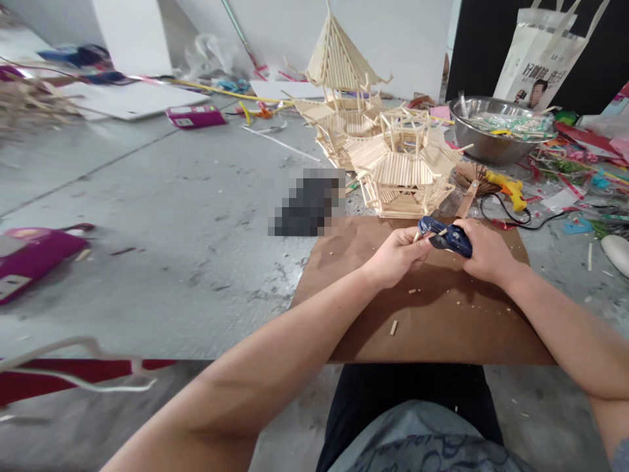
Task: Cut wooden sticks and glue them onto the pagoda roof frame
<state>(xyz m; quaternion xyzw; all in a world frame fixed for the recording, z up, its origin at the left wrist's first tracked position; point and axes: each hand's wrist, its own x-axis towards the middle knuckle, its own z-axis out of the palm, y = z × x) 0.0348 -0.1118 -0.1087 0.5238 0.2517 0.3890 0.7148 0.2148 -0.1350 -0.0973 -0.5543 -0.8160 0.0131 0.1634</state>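
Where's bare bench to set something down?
Biggest: grey tabletop between the near purple box and the dark flat item. Smaller: front strip of the brown sheet, right of the loose offcut. Crowded: right side, with metal bowl, yellow glue gun, scraps; behind the sheet, stick models.

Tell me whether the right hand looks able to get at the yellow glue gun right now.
Probably, but not while full: the right hand grips the blue tool, which it would likely have to set down. The yellow glue gun lies just beyond, apparently with only its black cord between.
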